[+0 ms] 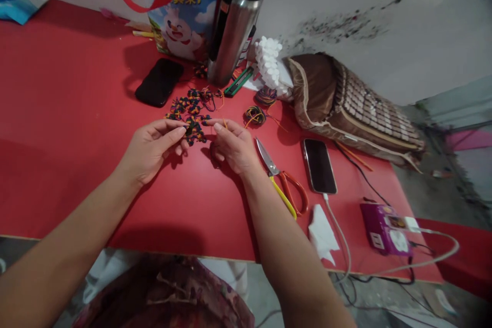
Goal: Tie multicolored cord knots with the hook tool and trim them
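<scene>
My left hand (156,146) pinches a small piece of knotted cord (190,130) in dark, orange and purple colours between thumb and fingertips. Just right of it, my right hand (234,146) has its thumb and index finger pressed together on a thin cord; a short orange strand (225,124) shows by the fingers. Beyond both hands lies a pile of similar knotted cord pieces (188,104), with loose ends trailing to the right. Two small coils of cord, a near one (254,116) and a farther one (266,95), rest to the right of the pile.
On the red table (77,113) are scissors (282,177), a green box cutter (238,82), a black phone (159,82), a charging phone (320,166), white tissue (322,233) and a purple power box (386,228). A steel thermos (238,25), gift bag (188,15) and brown cushion (353,102) stand behind.
</scene>
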The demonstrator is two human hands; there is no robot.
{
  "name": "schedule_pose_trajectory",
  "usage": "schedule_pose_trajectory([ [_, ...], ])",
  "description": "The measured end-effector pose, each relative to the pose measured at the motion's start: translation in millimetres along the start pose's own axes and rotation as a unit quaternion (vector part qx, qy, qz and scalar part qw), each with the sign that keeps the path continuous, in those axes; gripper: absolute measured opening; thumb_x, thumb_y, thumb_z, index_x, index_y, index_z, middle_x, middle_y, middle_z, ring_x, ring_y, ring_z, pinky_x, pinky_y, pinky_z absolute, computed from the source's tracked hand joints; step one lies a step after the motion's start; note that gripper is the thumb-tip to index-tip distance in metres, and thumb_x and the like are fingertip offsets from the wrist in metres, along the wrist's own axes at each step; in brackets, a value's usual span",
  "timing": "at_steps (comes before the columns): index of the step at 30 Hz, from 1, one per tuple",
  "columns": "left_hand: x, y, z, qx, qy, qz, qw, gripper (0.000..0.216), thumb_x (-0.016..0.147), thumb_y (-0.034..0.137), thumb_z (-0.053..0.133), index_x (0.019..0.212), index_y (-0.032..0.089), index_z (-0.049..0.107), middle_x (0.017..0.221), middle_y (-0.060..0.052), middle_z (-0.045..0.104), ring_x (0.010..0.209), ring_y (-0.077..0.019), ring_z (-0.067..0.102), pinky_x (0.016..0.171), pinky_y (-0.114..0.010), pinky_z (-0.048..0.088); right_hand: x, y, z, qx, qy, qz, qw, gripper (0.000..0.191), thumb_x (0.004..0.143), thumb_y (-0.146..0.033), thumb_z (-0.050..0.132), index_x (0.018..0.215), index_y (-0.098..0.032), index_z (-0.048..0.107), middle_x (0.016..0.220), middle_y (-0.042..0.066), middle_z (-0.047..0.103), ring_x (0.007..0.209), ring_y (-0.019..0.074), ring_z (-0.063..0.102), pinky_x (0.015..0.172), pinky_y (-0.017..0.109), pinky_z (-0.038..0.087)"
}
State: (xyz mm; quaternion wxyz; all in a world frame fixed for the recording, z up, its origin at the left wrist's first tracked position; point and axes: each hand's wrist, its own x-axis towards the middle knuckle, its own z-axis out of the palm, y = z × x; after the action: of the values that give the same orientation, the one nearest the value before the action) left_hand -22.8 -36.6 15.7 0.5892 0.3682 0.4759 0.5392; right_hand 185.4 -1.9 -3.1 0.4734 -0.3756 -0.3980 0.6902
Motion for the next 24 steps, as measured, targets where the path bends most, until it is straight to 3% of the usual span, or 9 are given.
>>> schedule_pose_trajectory([
  [5,1.9,1.4,20.9,-0.017,0.009,-0.042,0.999,0.018,0.082,0.025,0.096,0.087,0.016,0.080,0.064,-0.003,0.076,0.050,-0.0125,0.065,0.047,-0.021,0.055,-0.2,-0.7,3.5,0.019,-0.029,0.010,0.999,0.065,0.075,-0.076,0.100,0.099,-0.020,0.079,0.047,-0.019,0.033,0.040,0.0052,0.021,0.035,0.021,0.031],
  [10,3.7,-4.3,29.4,0.067,0.004,0.022,0.997,0.014,0.087,0.027,0.089,0.092,0.018,0.080,0.062,-0.001,0.074,0.046,-0.0156,0.063,0.039,-0.025,0.055,1.0,4.1,3.6,-0.041,0.001,-0.006,0.999,0.056,0.075,-0.067,0.104,0.084,-0.021,0.072,0.057,-0.011,0.060,0.036,0.0041,0.040,0.034,0.021,0.031],
  [12,3.8,-6.6,29.3,0.093,0.014,0.049,0.994,0.016,0.087,0.030,0.088,0.095,0.018,0.081,0.063,0.000,0.074,0.046,-0.0152,0.063,0.038,-0.024,0.054,0.8,5.6,3.1,-0.066,-0.002,-0.008,0.998,0.048,0.079,-0.057,0.103,0.082,-0.021,0.072,0.059,-0.010,0.063,0.036,0.0039,0.044,0.034,0.020,0.029],
  [18,6.4,-16.0,21.7,0.097,0.050,0.087,0.990,0.019,0.086,0.030,0.089,0.101,0.020,0.083,0.066,0.002,0.074,0.050,-0.0123,0.065,0.044,-0.021,0.053,0.9,4.7,3.0,-0.040,0.005,-0.004,0.999,0.043,0.078,-0.052,0.101,0.081,-0.023,0.070,0.053,-0.013,0.054,0.036,0.0035,0.036,0.035,0.020,0.029],
  [24,3.5,-19.2,17.4,0.097,0.035,0.075,0.992,0.021,0.086,0.026,0.087,0.105,0.019,0.083,0.065,0.002,0.074,0.049,-0.0123,0.064,0.045,-0.022,0.053,-1.4,-3.1,3.8,0.036,0.023,0.011,0.999,0.037,0.078,-0.044,0.102,0.081,-0.022,0.072,0.045,-0.017,0.039,0.039,0.0034,0.025,0.038,0.019,0.030],
])
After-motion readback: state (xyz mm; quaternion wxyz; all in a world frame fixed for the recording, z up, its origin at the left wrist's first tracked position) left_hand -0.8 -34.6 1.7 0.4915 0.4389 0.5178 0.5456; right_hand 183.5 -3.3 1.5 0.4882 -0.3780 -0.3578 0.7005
